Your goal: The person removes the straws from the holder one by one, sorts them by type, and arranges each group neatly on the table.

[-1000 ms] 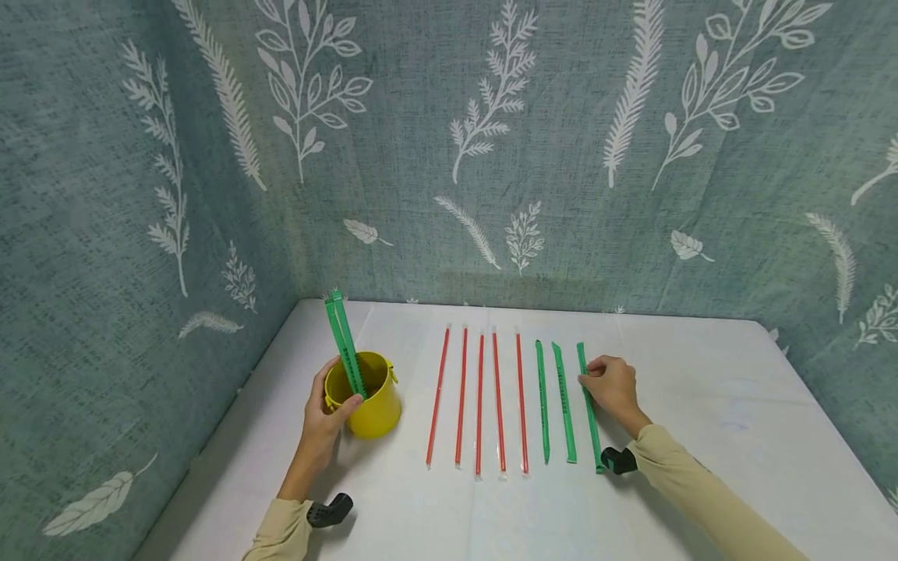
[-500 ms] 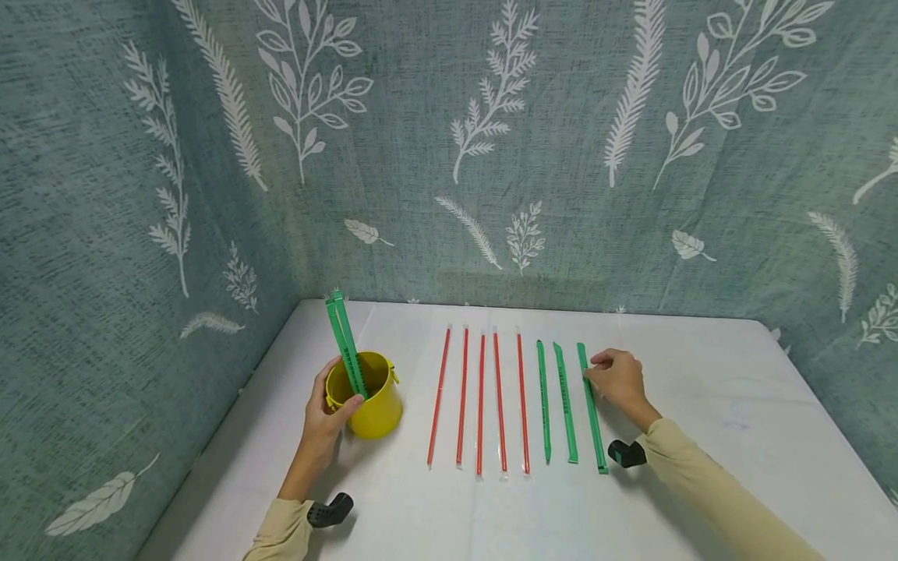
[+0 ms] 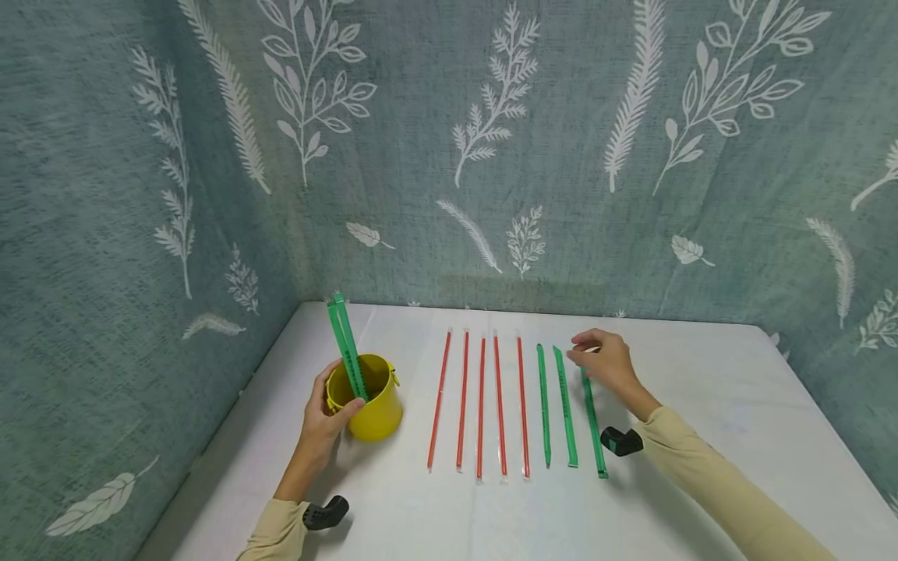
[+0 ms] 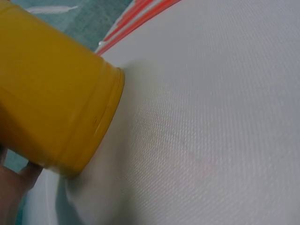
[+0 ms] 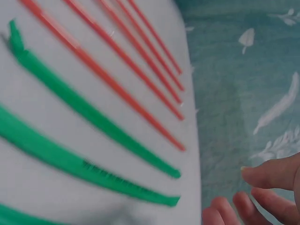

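My left hand (image 3: 324,417) grips the side of a small yellow bucket (image 3: 379,418), thumb at the rim. Two green-wrapped straws (image 3: 344,343) lean up out of it. Part of that hand shows beside the bucket (image 4: 51,89) in the left wrist view. My right hand (image 3: 609,366) is raised over the far ends of the green straws, hiding the top of the rightmost green-wrapped straw (image 3: 594,430). Its fingertips overlap the space beside the middle green-wrapped straw (image 3: 565,409). In the right wrist view the thumb and fingers of the right hand (image 5: 269,190) are apart, with nothing between them.
Several red straws in clear wrappers (image 3: 480,405) lie side by side on the white table (image 3: 421,514), left of another green-wrapped straw (image 3: 543,405). Behind and to the left hangs a teal leaf-patterned cloth (image 3: 421,140). Black wrist cameras sit at both sleeves.
My right hand has come off the middle of the rightmost green straw and moved up, leftward and toward the far ends. The left hand stays on the bucket.
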A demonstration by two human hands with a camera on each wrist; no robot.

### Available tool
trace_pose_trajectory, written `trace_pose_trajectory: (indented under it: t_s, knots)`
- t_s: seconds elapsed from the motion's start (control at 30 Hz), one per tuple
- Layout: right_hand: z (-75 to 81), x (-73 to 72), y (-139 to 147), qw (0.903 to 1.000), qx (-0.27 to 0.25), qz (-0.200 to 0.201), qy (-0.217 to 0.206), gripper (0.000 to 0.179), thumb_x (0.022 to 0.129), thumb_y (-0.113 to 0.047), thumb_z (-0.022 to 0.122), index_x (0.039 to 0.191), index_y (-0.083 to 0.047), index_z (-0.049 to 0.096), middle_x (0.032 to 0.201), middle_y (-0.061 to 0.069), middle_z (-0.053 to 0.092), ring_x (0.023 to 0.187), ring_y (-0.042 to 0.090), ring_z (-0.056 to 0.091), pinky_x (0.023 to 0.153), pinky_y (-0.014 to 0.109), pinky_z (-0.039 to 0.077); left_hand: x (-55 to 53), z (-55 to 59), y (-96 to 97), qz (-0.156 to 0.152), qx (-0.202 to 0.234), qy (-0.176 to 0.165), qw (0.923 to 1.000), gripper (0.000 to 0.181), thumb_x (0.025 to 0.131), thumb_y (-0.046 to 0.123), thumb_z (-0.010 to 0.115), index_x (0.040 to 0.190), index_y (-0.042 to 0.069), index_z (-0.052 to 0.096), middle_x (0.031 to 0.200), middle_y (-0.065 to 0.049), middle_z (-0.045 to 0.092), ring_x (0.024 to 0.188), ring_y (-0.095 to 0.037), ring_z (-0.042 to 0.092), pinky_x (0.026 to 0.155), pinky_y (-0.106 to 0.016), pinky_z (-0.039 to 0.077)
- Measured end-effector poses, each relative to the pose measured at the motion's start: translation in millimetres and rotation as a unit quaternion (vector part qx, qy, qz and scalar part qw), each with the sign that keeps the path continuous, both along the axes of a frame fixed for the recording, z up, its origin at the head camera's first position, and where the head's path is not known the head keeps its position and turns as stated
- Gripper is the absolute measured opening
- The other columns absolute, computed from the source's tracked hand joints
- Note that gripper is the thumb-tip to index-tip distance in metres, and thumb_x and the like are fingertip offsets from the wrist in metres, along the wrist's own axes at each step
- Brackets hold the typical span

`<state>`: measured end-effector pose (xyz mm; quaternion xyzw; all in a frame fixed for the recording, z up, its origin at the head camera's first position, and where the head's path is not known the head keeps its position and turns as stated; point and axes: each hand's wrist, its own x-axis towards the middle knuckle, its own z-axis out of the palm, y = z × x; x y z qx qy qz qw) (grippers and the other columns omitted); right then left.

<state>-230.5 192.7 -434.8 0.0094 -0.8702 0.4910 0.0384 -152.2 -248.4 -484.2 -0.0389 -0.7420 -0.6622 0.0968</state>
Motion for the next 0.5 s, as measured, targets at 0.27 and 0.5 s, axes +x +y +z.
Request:
trace_pose_trajectory:
  t_s: [0.27, 0.5]
  knots:
    - [19.1, 1.0, -24, 0.9990, -0.023, 0.037, 0.001, 0.026, 0.087, -0.013, 0.067, 0.110, -0.001, 0.063, 0.103, 0.016, 0.063, 0.085, 0.028, 0.062, 0.067, 0.041, 0.056, -1.3, 1.0, -0.2, -0.005, -0.007, -0.009, 0.9999, 0.069, 0.089, 0.004, 0.061, 0.147, 0.019, 0.026, 0.135, -0.005, 0.037, 0.116, -0.019, 0.040, 0.091, -0.014, 0.042]
    - [34.9, 0.1, -49, 0.9964, -0.038, 0.075, 0.011, 0.027, 0.087, -0.015, 0.068, 0.111, -0.003, 0.063, 0.107, 0.016, 0.062, 0.088, 0.027, 0.061, 0.065, 0.033, 0.055, -3.3, 0.5, -2.6, -0.010, -0.013, -0.013, 0.9998, 0.071, 0.088, 0.000, 0.060, 0.148, 0.012, 0.023, 0.136, -0.010, 0.036, 0.116, -0.021, 0.040, 0.091, -0.014, 0.042]
